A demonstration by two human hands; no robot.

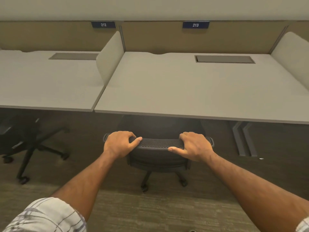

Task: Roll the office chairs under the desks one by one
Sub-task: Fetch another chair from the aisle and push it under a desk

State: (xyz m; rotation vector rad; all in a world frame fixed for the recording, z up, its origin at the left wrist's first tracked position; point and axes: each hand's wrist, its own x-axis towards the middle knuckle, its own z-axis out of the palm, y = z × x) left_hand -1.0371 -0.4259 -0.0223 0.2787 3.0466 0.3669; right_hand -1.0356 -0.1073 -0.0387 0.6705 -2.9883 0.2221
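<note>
While you grip the top rail of the black mesh-backed office chair (158,143), watch the fingers. Your left hand (119,144) and right hand (194,146) are each curled over the rail near its ends, thumbs on your side and fingertips on the far side.

The chair sits centred at the near edge of the pale grey worktop (184,91) marked 213. The seat looks mostly under it, and the backrest is just short of that edge.

Main risk, as I judge it: push on and the rail meets the near edge, nipping the fingers wrapped over it. Shift to flat palms on your side before it closes.

Second risk: uneven push. The casters swivel and the chair veers right toward the grey metal desk leg (244,139) under the right part of the worktop.

Armrests aren't visible, so I can't tell if they clear the underside; a sudden stop could mean they've caught.

The second black office chair (25,139) at the neighbouring left worktop (50,84) has its base sticking out past the near edge, so it is likely next.
</note>
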